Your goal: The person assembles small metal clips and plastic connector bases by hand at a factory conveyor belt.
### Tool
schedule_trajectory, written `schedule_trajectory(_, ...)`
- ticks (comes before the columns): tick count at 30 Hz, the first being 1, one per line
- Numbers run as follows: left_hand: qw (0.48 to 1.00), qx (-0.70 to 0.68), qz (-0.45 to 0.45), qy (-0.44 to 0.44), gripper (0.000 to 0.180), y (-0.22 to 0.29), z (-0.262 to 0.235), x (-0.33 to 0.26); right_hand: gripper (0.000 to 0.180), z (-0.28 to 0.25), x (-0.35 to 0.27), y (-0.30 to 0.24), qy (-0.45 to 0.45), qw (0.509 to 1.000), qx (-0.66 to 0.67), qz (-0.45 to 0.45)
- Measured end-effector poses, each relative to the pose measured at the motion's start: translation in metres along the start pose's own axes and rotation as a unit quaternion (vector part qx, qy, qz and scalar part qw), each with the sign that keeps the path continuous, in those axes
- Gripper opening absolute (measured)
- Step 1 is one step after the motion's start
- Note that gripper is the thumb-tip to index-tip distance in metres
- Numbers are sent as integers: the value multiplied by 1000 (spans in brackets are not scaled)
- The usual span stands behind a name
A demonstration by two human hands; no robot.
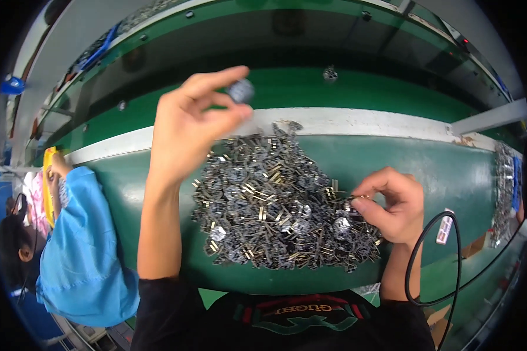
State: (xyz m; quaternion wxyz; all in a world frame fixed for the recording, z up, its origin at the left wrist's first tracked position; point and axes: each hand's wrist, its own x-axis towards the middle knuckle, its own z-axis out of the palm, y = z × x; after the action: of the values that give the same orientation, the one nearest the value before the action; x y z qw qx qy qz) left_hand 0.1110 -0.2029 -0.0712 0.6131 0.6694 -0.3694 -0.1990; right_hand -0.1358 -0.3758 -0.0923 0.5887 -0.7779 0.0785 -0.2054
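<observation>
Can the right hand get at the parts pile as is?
Probably yes. The right hand already sits at the right edge of the parts pile, fingertips on pieces there, with nothing between them. The left hand is raised off to the far side, pinching a small part.

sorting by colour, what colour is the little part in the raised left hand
Grey, with a dark edge: the small part in the left hand, head view.

A small, narrow white label with red marks lies on the green counter, just right of the person's right wrist and beside a loop of black cable. Near the lower right edge, a brown cardboard box shows at the counter's rim, only partly in view. No screens or signs are visible.
</observation>
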Motion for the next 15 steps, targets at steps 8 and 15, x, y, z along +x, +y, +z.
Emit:
schedule_trajectory(8, 989, -59, -10, -135, 52, 13, 61, -39, 15, 33, 2, -8, 75, 975, 208, 9)
schedule_trajectory(15, 963, -168, -115, -175, 46, 18, 74, -41, 15, 29, -2, -4, 108, 968, 224, 31)
